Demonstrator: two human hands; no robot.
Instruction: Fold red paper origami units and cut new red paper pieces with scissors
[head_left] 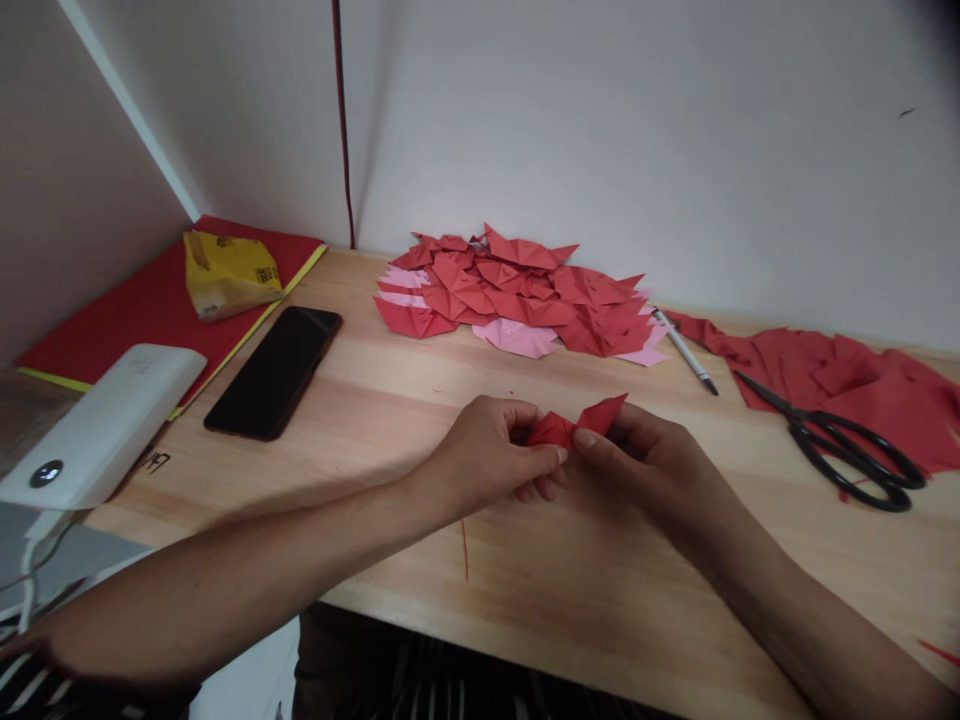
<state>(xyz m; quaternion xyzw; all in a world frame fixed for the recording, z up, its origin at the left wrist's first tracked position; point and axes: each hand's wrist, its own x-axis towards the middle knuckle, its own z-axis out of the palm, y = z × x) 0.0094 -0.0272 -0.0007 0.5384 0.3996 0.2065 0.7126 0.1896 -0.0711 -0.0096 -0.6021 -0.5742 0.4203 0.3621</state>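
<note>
A small folded red paper piece (600, 414) is held between my two hands above the wooden table. My left hand (499, 448) pinches its left end, thumb on the near side. My right hand (645, 450) grips the right part, with the thumb pressed on the middle and a pointed tip sticking up past the fingers. Parts of the paper are hidden behind my fingers. Beyond my hands lies a pile of folded red paper pieces (525, 290), with several pink paper pieces (517, 337) among them.
Black-handled scissors (840, 440) rest on red paper sheets (862, 390) at the right, near a white pen (686, 350). Left are a black phone (274, 372), a white power bank (112, 425) with a cable, and a yellow packet (231, 275) on a red folder (112, 310). A wall stands behind.
</note>
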